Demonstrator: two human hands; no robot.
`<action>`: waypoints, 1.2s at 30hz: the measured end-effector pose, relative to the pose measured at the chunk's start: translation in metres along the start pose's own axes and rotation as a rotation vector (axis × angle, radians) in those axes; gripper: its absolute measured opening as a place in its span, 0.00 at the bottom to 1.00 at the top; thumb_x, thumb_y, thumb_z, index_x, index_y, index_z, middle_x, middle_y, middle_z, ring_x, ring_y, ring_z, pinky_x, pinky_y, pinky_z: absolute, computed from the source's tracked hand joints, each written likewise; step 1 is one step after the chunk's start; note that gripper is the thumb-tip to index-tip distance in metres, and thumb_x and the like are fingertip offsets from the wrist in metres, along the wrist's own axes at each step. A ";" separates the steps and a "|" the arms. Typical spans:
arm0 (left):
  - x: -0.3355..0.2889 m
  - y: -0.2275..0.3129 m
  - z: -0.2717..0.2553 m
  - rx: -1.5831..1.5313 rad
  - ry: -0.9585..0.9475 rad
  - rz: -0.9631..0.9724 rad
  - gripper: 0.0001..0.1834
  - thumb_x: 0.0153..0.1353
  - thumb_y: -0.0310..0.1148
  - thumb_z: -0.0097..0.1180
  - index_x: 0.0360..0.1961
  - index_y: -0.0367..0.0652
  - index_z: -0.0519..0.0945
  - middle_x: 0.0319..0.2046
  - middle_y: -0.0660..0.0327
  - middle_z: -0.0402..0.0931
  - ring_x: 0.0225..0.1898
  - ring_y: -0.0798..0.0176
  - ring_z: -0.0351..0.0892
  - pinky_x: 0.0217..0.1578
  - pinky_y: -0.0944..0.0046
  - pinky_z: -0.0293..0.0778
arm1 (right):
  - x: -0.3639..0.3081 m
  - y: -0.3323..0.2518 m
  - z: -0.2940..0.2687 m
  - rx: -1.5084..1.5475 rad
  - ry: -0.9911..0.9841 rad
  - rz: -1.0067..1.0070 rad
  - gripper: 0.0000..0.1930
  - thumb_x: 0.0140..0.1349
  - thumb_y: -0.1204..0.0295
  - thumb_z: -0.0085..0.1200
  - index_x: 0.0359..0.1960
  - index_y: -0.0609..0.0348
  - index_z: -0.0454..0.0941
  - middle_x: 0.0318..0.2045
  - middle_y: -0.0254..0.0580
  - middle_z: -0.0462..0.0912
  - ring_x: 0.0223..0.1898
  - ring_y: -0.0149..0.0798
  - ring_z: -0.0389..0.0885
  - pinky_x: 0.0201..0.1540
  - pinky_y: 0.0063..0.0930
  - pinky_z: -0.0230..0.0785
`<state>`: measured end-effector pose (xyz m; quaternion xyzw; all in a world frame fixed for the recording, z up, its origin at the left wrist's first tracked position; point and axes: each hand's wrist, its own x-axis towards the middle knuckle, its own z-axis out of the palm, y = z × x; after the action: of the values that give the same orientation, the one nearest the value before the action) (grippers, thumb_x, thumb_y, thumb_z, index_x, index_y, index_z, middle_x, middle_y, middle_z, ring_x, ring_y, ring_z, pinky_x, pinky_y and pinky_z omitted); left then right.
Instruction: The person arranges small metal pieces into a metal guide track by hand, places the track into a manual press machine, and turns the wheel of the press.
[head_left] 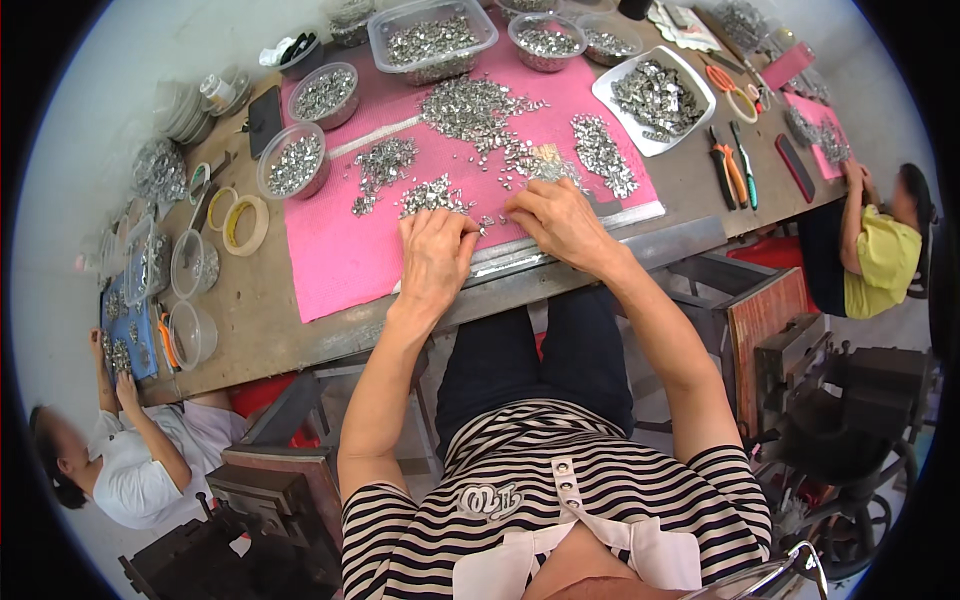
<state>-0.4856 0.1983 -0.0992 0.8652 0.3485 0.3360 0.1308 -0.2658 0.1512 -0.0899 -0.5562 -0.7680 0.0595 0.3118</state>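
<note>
My left hand rests at the front edge of a pink mat, its thumb and forefinger pinched on a small silvery metal piece. A little to the right, my right hand lies over the mat with its fingers curled together; whatever they hold is hidden. Just beyond the left hand is a small heap of metal pieces. A wider heap of loose pieces spreads farther back, with smaller heaps at the left and the right.
Plastic tubs of metal pieces stand along the mat's far and left sides. A white dish holds darker pieces. Pliers, a red case and tape rolls lie on the table. Co-workers sit left and right.
</note>
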 end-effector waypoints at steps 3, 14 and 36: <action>-0.001 -0.002 0.004 -0.050 -0.033 0.037 0.07 0.54 0.26 0.68 0.34 0.44 0.81 0.30 0.61 0.77 0.39 0.54 0.75 0.48 0.53 0.66 | 0.002 -0.007 0.005 -0.017 -0.022 -0.016 0.03 0.63 0.71 0.63 0.37 0.53 0.83 0.31 0.37 0.80 0.34 0.43 0.80 0.43 0.37 0.65; -0.002 -0.003 -0.017 -0.001 -0.033 0.109 0.06 0.59 0.23 0.65 0.37 0.42 0.82 0.32 0.61 0.80 0.40 0.55 0.78 0.48 0.55 0.66 | -0.003 0.004 -0.005 0.094 -0.052 0.019 0.04 0.63 0.72 0.62 0.35 0.57 0.83 0.32 0.41 0.80 0.35 0.48 0.80 0.43 0.40 0.66; -0.026 0.032 -0.022 -0.313 -0.128 -0.186 0.04 0.64 0.24 0.60 0.40 0.38 0.80 0.36 0.54 0.80 0.39 0.52 0.77 0.42 0.56 0.72 | -0.012 -0.026 -0.011 0.156 -0.039 0.097 0.05 0.64 0.73 0.61 0.34 0.61 0.80 0.31 0.46 0.81 0.36 0.50 0.81 0.44 0.42 0.66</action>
<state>-0.4978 0.1570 -0.0809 0.8179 0.3613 0.3169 0.3163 -0.2789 0.1280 -0.0751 -0.5656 -0.7390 0.1451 0.3360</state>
